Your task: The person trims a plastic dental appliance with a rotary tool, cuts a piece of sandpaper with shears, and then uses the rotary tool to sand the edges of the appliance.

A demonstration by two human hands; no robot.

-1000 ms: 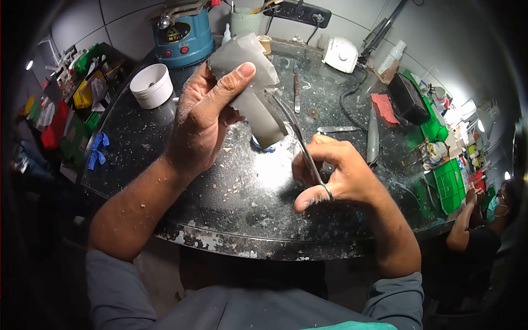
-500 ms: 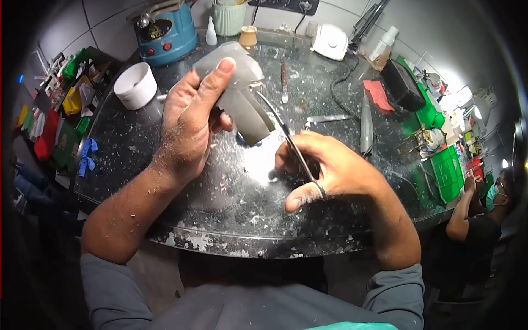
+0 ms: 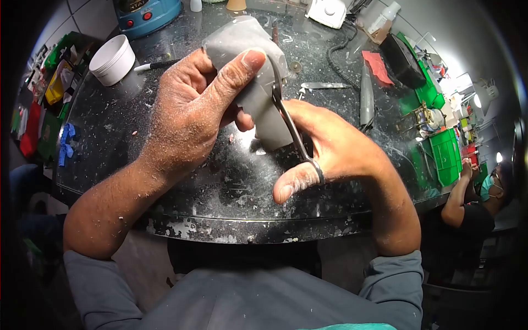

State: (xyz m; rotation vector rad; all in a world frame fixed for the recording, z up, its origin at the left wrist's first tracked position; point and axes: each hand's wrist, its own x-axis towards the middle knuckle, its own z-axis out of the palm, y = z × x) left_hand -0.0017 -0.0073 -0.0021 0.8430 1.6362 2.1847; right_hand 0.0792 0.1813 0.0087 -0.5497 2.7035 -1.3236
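My left hand (image 3: 190,118), dusted with pale powder, pinches a thin, bent grey sheet (image 3: 239,36) between thumb and fingers. A flap of the sheet hangs down towards my right hand (image 3: 344,140). That hand holds a pair of dark metal scissors (image 3: 291,124), with my thumb through one loop; the other loop is hidden behind the fingers. One long blade lies across the near face of the sheet, and the other blade is hidden behind it. Both hands are raised over the dark, worn table (image 3: 181,201).
A white tub (image 3: 112,60), a pen (image 3: 157,65) and a blue machine (image 3: 147,16) stand or lie at the left. On the right are a metal blade-like tool (image 3: 327,86), a grey handpiece (image 3: 367,96), a red piece (image 3: 377,67) and green trays (image 3: 444,158). Another person (image 3: 476,203) sits far right.
The scissors have moved further onto the sheet, the blade now lying across it. The sheet has turned slightly. My view has shifted, so the table items sit higher in the picture.
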